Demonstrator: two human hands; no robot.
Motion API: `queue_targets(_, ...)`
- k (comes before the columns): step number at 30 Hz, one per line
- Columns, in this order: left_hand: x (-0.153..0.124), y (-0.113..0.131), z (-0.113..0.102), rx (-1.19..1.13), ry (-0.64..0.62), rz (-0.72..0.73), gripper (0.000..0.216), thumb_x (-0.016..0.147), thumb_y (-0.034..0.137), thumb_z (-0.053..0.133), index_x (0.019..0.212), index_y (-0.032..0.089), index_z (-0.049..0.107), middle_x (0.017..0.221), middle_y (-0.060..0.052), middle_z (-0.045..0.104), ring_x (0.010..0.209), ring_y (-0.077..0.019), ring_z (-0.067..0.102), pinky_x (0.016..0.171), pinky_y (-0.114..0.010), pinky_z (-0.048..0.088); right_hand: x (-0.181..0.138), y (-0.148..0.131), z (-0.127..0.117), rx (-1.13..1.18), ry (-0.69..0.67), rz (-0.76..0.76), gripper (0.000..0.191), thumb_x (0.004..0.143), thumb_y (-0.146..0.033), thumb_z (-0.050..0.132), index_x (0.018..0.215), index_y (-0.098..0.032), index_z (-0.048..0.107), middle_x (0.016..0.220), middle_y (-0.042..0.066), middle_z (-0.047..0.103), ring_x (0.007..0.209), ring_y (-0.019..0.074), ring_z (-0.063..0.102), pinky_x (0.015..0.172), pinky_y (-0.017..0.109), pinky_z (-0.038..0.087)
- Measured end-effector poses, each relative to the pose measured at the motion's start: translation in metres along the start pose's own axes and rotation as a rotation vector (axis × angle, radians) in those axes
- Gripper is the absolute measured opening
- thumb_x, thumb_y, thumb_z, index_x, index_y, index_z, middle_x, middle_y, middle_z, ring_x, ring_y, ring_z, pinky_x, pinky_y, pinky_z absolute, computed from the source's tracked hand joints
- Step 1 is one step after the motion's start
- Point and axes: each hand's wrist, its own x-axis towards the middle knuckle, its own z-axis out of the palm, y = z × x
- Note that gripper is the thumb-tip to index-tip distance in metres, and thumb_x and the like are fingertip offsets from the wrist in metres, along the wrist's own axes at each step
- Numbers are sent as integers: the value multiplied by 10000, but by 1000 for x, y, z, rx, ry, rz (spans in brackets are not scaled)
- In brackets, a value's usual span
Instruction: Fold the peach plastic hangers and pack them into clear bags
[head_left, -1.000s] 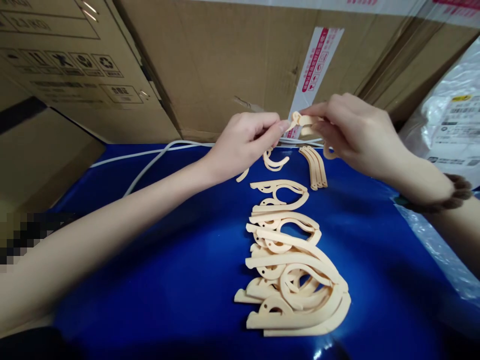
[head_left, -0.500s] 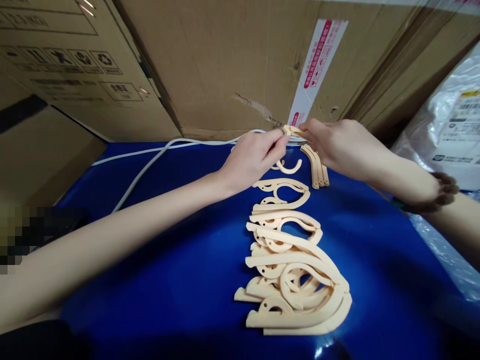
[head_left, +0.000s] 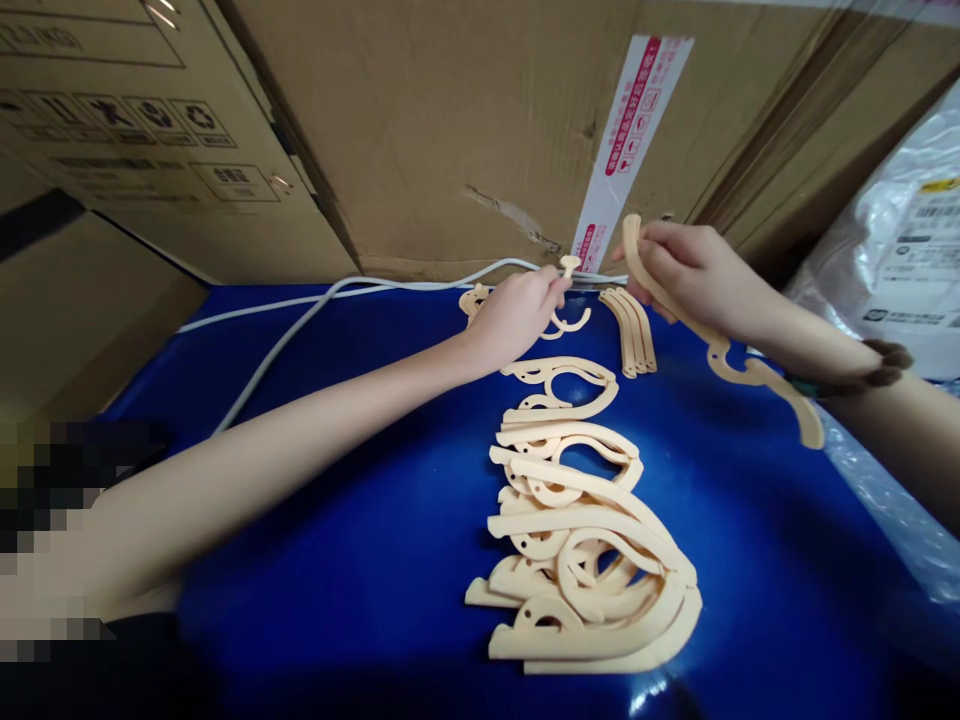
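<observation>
My left hand [head_left: 517, 312] is closed in a pinch on a small cream plastic piece [head_left: 571, 264] with a flared tip; the rest of it is hidden by my fingers. Off to the right, my right hand [head_left: 686, 268] grips a long, curved cream hanger arm [head_left: 739, 370], which slants down past my wrist and has a notched, hooked part midway. Under my left hand lie cream hooks [head_left: 576, 322], partly covered. Between the hands rests a short row of curved hanger arms [head_left: 632, 335]. Folded plastic hangers [head_left: 592, 520] are lined up and overlap toward me.
Everything lies on a blue table surface [head_left: 360, 520]. More cream parts [head_left: 474, 298] sit behind my left wrist. A white cable [head_left: 289, 365] runs along the back left. Cardboard boxes [head_left: 420, 130] wall off the back, and a plastic-wrapped package [head_left: 892, 240] stands at right.
My hands have come apart. The right one has moved right with the hanger arm, which now shows lengthwise. My left hand has shifted slightly right, still pinching a piece.
</observation>
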Motion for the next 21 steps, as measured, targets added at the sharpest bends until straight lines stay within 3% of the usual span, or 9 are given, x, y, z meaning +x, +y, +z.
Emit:
queue_targets(3,9,-11,8,-20,-109,-102,380,1022,276,477,724,177,690,676,-39,664,715,-183,664,717,-308,463,2,-7,-1,240,54,79,226,1011,-230,417,938,-207,629,587,-25,588,503,126,505,569,290,425)
queue_targets(6,9,-13,9,50,-122,-126,441,993,329,534,583,193,626,629,-56,631,686,-202,648,682,-335,461,2,-15,-1,404,103,164,170,984,-210,425,952,-220,592,585,-28,587,469,136,512,524,295,396)
queue_targets(10,7,-6,-1,176,-78,-136,374,941,397,632,637,180,659,762,-92,702,826,-249,693,740,-362,499,0,-21,-2,513,283,189,68,949,-248,452,924,-253,515,650,-19,625,488,152,554,460,279,353)
queue_targets(13,7,4,-18,-219,-192,-223,589,1074,494,323,772,177,716,819,-99,744,815,-199,716,733,-322,540,-1,-18,-3,617,505,126,79,891,-258,521,926,-271,452,828,14,693,607,163,640,476,279,410)
queue_targets(14,7,8,-26,-436,-324,-258,683,1095,488,182,827,175,727,876,-108,762,826,-185,727,724,-307,554,-2,-16,-4,643,556,97,145,868,-261,562,929,-276,432,892,31,708,673,172,668,516,291,457)
queue_targets(15,6,12,-34,-632,-428,-265,682,1101,476,160,881,171,729,952,-115,772,876,-178,736,745,-295,567,-2,-13,-5,650,577,70,204,844,-258,607,927,-279,421,948,49,717,751,184,689,578,314,506)
queue_targets(16,5,15,-42,-764,-469,-286,571,1105,437,259,899,162,715,995,-116,771,926,-170,738,780,-278,573,-3,-10,-6,635,575,43,249,819,-251,650,908,-280,419,980,65,723,817,197,698,652,346,542)
queue_targets(18,2,22,-56,-935,-427,-312,273,1059,270,476,915,145,672,1030,-101,758,950,-143,734,830,-244,570,-4,-7,-8,533,539,-11,288,775,-229,715,849,-276,440,984,76,731,879,214,699,764,392,558)
queue_targets(21,-3,31,-66,-1016,-295,-337,175,1026,173,504,894,127,607,950,-89,732,831,-130,733,786,-251,588,-8,-12,-9,160,465,-85,153,846,-305,713,918,-261,585,919,52,736,814,213,696,744,372,535)
